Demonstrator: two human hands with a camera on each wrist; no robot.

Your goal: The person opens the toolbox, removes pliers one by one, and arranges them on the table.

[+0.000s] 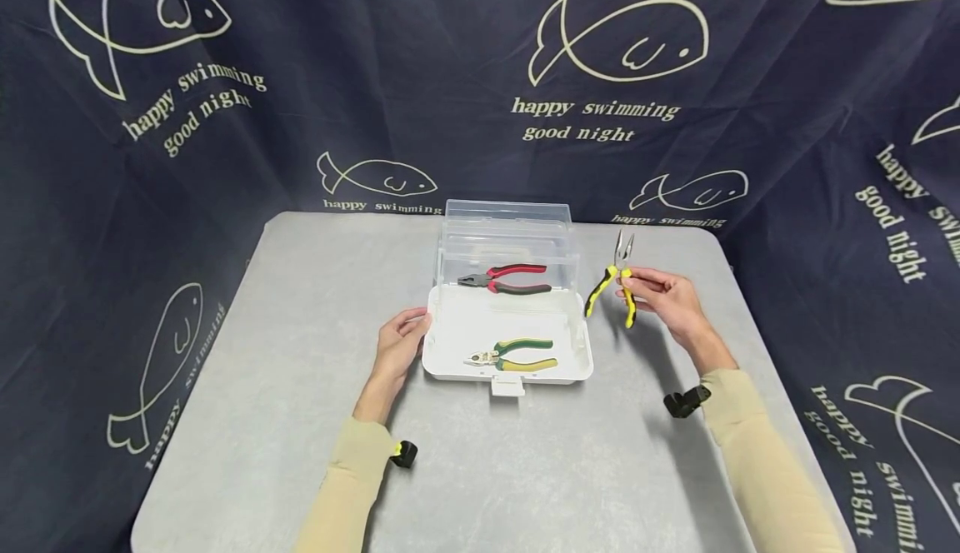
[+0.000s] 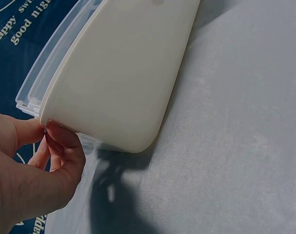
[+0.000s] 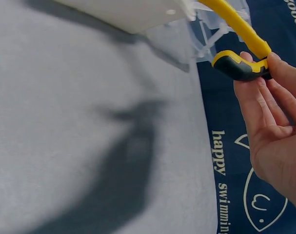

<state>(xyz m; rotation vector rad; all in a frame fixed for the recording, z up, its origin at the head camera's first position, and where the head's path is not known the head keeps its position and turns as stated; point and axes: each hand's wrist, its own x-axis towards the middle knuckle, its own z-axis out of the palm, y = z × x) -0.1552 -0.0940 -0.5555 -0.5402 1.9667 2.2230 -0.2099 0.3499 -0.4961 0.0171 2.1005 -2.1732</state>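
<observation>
Our right grip (image 1: 671, 299) pinches the yellow pliers (image 1: 612, 273) by one handle, above the surface (image 1: 300, 328) just right of the box (image 1: 453, 328). Our left grip (image 1: 398, 343) pinches the box's left rim. Inside the box we see green pliers (image 1: 525, 343); red pliers (image 1: 497, 271) show against the open clear lid (image 1: 506, 236).

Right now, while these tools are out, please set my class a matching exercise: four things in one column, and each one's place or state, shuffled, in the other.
Things:
1. green-and-yellow pliers
2. clear lid
3. yellow-and-black pliers
4. left hand

Places or states:
A. held up by the right hand
B. pinching the edge of the white box
C. lying inside the box's base
D. swung open at the box's far side

Right pairs: 1-C, 2-D, 3-A, 4-B.
</observation>
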